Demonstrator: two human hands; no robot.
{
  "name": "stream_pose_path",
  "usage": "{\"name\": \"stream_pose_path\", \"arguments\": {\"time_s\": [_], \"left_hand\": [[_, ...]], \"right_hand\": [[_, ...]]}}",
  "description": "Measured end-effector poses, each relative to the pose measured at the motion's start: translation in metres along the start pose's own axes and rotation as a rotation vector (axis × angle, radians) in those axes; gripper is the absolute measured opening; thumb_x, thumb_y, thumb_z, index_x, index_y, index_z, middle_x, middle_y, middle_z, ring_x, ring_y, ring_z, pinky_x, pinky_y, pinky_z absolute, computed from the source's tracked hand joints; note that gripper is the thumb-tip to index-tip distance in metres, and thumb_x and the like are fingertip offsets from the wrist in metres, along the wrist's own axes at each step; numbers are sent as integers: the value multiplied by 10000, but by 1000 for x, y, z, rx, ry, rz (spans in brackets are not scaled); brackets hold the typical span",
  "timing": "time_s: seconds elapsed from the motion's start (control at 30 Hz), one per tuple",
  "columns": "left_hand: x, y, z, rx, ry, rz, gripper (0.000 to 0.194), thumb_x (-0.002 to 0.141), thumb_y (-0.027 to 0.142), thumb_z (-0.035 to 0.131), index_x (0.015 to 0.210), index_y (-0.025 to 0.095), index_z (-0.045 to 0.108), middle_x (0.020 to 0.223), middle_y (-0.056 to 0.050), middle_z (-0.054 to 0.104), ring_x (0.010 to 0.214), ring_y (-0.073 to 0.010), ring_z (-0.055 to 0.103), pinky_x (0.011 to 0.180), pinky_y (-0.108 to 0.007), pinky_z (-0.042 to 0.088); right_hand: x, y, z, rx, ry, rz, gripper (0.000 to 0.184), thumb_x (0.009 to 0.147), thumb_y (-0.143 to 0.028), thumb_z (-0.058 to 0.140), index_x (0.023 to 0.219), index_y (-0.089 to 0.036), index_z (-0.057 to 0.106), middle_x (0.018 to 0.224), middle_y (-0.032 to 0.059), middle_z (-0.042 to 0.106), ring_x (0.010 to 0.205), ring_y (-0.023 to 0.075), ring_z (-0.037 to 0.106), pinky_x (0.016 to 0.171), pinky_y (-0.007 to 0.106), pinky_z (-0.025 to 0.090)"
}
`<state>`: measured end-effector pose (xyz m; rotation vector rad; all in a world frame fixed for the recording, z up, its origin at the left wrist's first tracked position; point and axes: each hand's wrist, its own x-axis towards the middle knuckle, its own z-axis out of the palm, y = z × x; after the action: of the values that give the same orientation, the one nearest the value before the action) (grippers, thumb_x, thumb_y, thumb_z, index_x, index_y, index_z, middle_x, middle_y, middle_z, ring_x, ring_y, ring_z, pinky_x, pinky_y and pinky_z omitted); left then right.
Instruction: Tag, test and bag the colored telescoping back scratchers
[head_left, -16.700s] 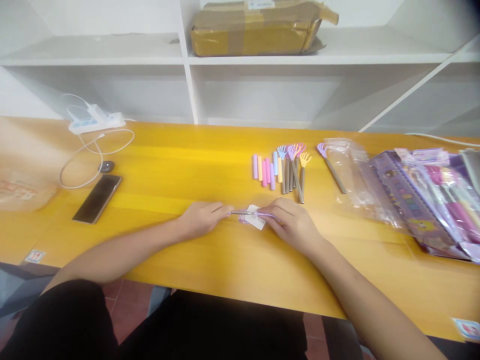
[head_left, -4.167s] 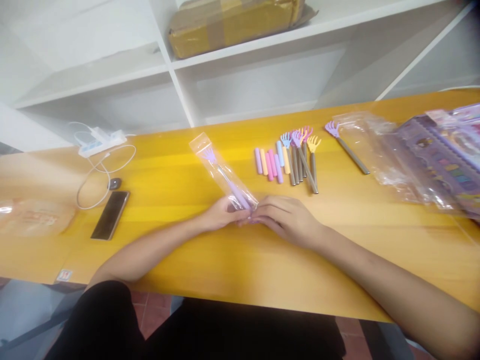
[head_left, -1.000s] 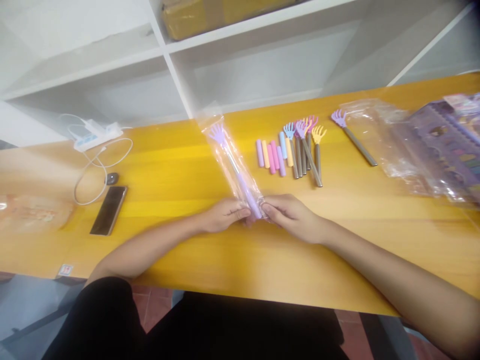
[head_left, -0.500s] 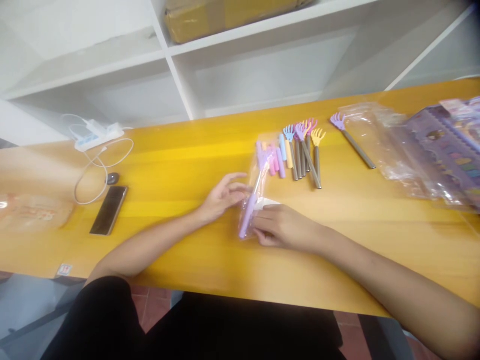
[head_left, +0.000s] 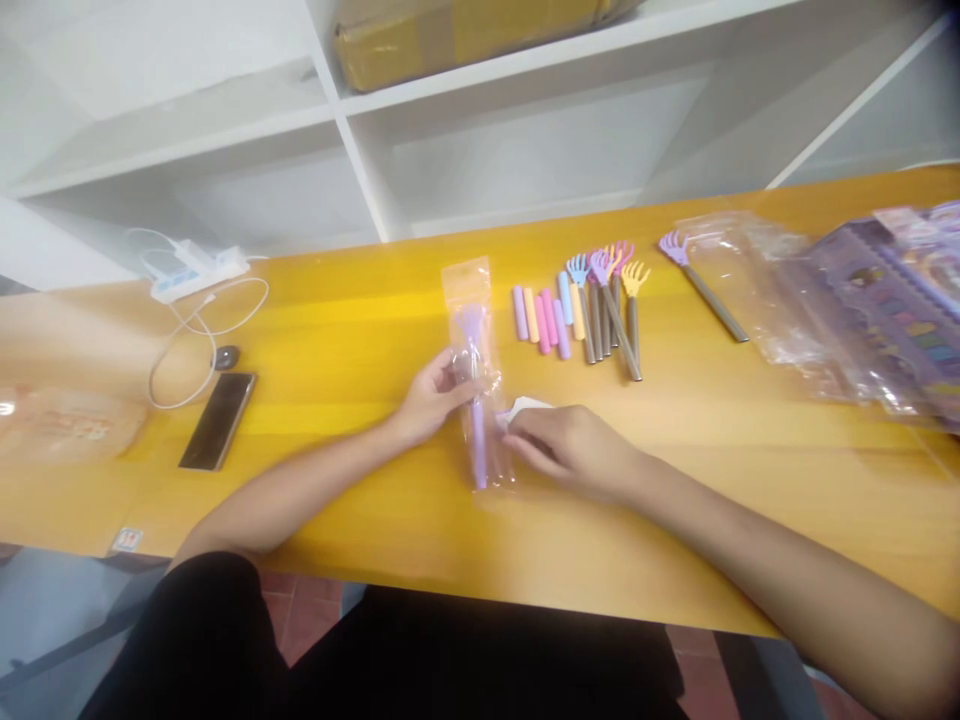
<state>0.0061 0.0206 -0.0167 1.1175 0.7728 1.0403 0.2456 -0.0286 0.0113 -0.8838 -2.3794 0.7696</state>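
A purple back scratcher (head_left: pixel 479 440) lies inside a clear plastic sleeve (head_left: pixel 466 285), its claw end pointing away from me. My left hand (head_left: pixel 429 402) grips the sleeve about its middle, thumb on top and fingers at the left edge. Just to the right, my right hand (head_left: pixel 581 445) is closed in a pinch on a small white card (head_left: pixel 527 404), most of which the fingers cover. Beyond the hands lie several coloured handle grips (head_left: pixel 549 322) in a row. Beside them is a pile of back scratchers (head_left: pixel 613 315) with grey metal rods and coloured claws.
One more purple-clawed scratcher (head_left: pixel 709 292) lies apart, near clear plastic bags (head_left: pixel 750 270) and purple printed packaging (head_left: pixel 870 290). On the left are a phone (head_left: pixel 217 421), a mouse (head_left: pixel 226 357) and a power strip (head_left: pixel 199 275) with cables. White shelves hold a taped carton (head_left: pixel 465 40).
The bagged scratcher has moved left and stands straighter, away from the handle grips. My left hand has taken hold of it. My right hand is now apart from the sleeve with the white card.
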Motion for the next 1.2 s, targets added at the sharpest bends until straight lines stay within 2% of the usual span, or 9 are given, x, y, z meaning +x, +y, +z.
{"name": "stream_pose_path", "arguments": {"time_s": [0.1,0.2,0.37,0.47,0.57,0.67,0.87,1.03,1.2], "left_hand": [[-8,3,3,100,-119,-32,528,814,366,921,1253,205,675,1148,-65,742,1036,-187,709,955,-302,553],[-18,6,10,162,-323,-141,605,826,364,910,1346,219,638,1175,-91,742,1041,-213,731,935,-332,585],[-34,12,23,279,-516,-337,628,823,453,899,1338,218,627,1102,-81,743,935,-216,737,810,-339,616],[-39,12,26,349,-470,-276,506,903,524,808,1241,188,640,1027,-71,729,828,-172,711,745,-301,603],[-37,7,23,242,-247,-154,358,1022,527,646,1170,216,550,1013,-31,671,708,-117,689,623,-243,577],[-28,0,14,180,-95,41,378,1000,431,709,1228,274,451,1054,11,606,690,-92,676,597,-218,574],[-13,2,1,424,-240,340,146,1046,316,623,1166,237,647,1059,-48,641,966,-155,666,870,-307,587],[-18,4,5,387,-305,239,210,1006,262,675,1211,220,659,1163,-90,683,1062,-185,678,973,-359,566],[-20,2,6,308,-314,157,310,964,190,707,1269,211,656,1191,-91,680,1072,-167,685,1015,-335,555]], "right_hand": [[1,0,2,266,193,244,224,1082,-445,549,1088,-223,577,823,17,698,640,143,629,595,274,471],[5,2,3,596,387,352,421,1014,-513,659,1294,-277,452,977,22,709,618,142,624,530,284,509],[14,3,0,912,352,421,496,935,-541,762,1264,-286,492,947,-5,705,508,75,496,444,238,438],[14,3,-1,911,228,459,462,922,-565,771,1164,-236,558,914,8,707,514,63,500,421,216,412],[10,3,0,899,170,474,484,913,-581,776,1143,-213,562,915,22,710,522,69,534,402,211,425],[8,3,3,912,84,475,493,909,-575,784,1140,-216,536,840,-1,692,535,88,572,421,219,480],[7,5,5,816,22,434,412,1011,-605,633,1082,-209,545,774,-11,650,555,108,608,466,245,516],[4,6,8,717,64,400,356,1084,-562,511,1146,-212,526,670,-45,584,493,113,557,445,248,467],[2,11,12,445,302,263,342,1034,-434,638,1261,-250,459,1169,95,643,751,153,666,558,290,561]]}}
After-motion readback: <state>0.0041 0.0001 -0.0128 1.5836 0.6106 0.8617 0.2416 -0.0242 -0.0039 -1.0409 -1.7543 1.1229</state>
